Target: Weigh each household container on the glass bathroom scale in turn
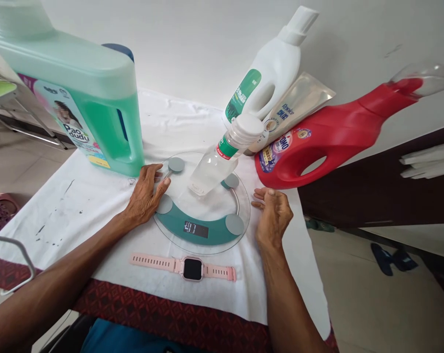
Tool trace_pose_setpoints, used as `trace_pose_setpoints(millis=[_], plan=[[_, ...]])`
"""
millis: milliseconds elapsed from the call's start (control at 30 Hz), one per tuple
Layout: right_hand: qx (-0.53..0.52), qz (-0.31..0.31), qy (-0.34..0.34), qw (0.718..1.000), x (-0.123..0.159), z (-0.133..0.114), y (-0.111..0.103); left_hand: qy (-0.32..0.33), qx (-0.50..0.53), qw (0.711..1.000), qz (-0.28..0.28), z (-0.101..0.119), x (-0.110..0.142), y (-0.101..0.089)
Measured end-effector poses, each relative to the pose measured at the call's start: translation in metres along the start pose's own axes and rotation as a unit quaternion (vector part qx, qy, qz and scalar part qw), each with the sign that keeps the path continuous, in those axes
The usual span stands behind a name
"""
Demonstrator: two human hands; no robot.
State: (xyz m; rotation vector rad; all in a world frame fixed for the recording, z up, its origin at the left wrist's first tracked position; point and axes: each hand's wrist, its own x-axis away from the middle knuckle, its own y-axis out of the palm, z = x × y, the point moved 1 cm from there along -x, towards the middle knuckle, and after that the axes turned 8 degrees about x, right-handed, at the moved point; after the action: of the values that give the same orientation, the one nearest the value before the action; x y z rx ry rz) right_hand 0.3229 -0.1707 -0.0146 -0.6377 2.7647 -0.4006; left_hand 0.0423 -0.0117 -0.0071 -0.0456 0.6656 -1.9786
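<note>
Bottle on a glass scale, a hand at each side

The clear plastic bottle (212, 169), white cap on, stands on the round scale (178, 223) toward its far side; the scale lies on a white cloth (252, 289), digits lit on its display (196, 229). The left hand (144, 193) rests at the scale's left edge, fingers loosely spread and thumb apart, gripping nothing. The right hand (273, 213) is just beside the right edge, fingers half bent and empty, near the red jug (317, 142).

The bottle will probably feel light to moderate; how full it is, I cannot tell. Its thin wall likely dents under a hard squeeze, so the firmer neck below the cap looks the best hold. The scale seems stiff, slick and breakable: two palms under opposite rims, clear of the pink watch (192, 268) in front, should suit it.
</note>
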Motion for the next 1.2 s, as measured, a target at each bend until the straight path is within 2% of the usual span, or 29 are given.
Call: trace_pose_setpoints(millis=[100, 233, 300, 467, 667, 733, 800, 900, 1033, 1200], plan=[[-0.009, -0.027, -0.058, 0.998, 0.012, -0.031, -0.001, -0.001, 0.004, 1.000, 0.001, -0.001, 0.000, 0.000], [-0.019, -0.185, -0.130, 0.974, 0.023, -0.078, 0.015, -0.003, 0.013, 1.000, 0.010, -0.001, 0.001, 0.001], [0.007, -0.227, -0.143, 0.963, 0.025, -0.095, 0.029, -0.004, 0.021, 1.000, 0.019, -0.001, 0.001, 0.002], [0.058, -0.198, -0.113, 0.972, 0.020, -0.114, 0.059, -0.012, 0.041, 0.999, 0.026, -0.002, 0.002, 0.003], [0.064, -0.249, -0.099, 0.961, 0.002, -0.127, 0.071, -0.014, 0.062, 0.997, 0.036, -0.005, 0.004, 0.007], [0.037, -0.224, -0.106, 0.968, -0.016, -0.134, 0.077, -0.017, 0.069, 0.997, 0.040, -0.006, 0.005, 0.009], [0.032, -0.167, -0.137, 0.976, -0.042, -0.141, 0.089, -0.018, 0.077, 0.996, 0.036, -0.007, 0.005, 0.010], [0.109, -0.062, -0.177, 0.976, -0.093, -0.143, 0.115, -0.020, 0.084, 0.996, 0.035, -0.008, 0.006, 0.011], [0.226, 0.016, -0.137, 0.964, -0.151, -0.129, 0.154, -0.026, 0.093, 0.995, 0.040, -0.008, 0.008, 0.012], [0.230, 0.035, -0.088, 0.969, -0.177, -0.099, 0.182, -0.040, 0.102, 0.994, 0.023, -0.008, 0.009, 0.013]])
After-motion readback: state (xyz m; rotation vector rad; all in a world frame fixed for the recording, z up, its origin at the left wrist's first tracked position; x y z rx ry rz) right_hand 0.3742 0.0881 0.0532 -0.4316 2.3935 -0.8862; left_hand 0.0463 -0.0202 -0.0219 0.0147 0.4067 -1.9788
